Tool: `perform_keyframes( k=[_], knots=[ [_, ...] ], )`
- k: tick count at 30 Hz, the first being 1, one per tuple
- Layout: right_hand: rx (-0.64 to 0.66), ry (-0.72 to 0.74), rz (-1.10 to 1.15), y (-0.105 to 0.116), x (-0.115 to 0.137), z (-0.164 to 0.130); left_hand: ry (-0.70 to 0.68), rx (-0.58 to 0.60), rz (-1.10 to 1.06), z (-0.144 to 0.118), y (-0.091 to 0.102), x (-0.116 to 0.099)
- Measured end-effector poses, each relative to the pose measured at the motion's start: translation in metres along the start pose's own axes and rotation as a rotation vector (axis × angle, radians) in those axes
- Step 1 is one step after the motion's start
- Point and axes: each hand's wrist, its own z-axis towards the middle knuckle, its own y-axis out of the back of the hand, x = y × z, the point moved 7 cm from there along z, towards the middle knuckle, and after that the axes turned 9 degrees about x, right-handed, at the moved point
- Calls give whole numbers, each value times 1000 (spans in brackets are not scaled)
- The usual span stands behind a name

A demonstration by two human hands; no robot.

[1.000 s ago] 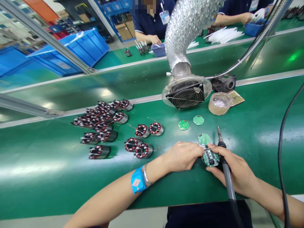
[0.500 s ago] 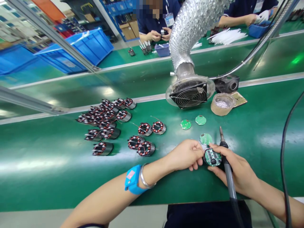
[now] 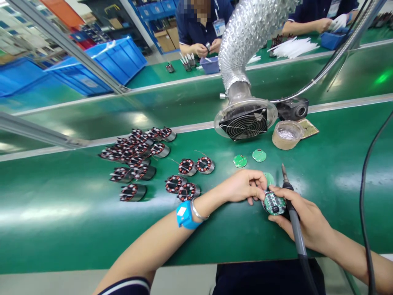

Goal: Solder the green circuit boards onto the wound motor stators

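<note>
**Board held over green bench**

My right hand (image 3: pixel 303 223) grips the soldering iron (image 3: pixel 293 217) and pinches the round circuit board (image 3: pixel 273 203). My left hand (image 3: pixel 244 186) curls, fingertips on its edge. Beyond: loose boards (image 3: pixel 240 161), stators (image 3: pixel 187 166), extraction fan (image 3: pixel 245 123).

A long green bench (image 3: pixel 61 213) carries a cluster of wound stators (image 3: pixel 135 153) at the left — four more (image 3: pixel 187 178) nearer the middle. Two round green boards (image 3: pixel 249 158) lie before the fan (image 3: pixel 244 123), a solder pot (image 3: pixel 287 134) just beside it.
</note>
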Motion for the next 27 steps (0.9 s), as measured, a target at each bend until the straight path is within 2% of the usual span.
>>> perform_keyframes(
  k=[4, 7, 11, 14, 16, 18, 20, 22, 24, 27],
  knots=[
    [-1, 5, -3, 0, -1, 0, 22, 22, 10, 3, 5, -2],
    [6, 16, 16, 1, 1, 2, -103, -37, 58, -11, 3, -6],
    [9, -30, 86, 9, 0, 1, -346, -126, 379, -36, -19, -20],
    [-52, -88, 138, 19, -5, -4, -397, -208, 498, -41, -35, -20],
    [-127, -137, 153, 25, -12, -8, -318, -271, 345, -37, -34, -12],
    [-197, -179, 161, 28, -18, -10, -206, -289, -2, -34, -29, 1],
    [-238, -197, 156, 29, -20, -10, -137, -242, -392, -34, -29, 9],
    [-253, -193, 128, 28, -18, -8, -127, -181, -655, -35, -31, 9],
    [-253, -173, 96, 27, -13, -6, -134, -145, -769, -36, -32, 6],
    [-251, -130, 67, 27, -10, -3, -131, -123, -755, -38, -30, 5]
  ],
)
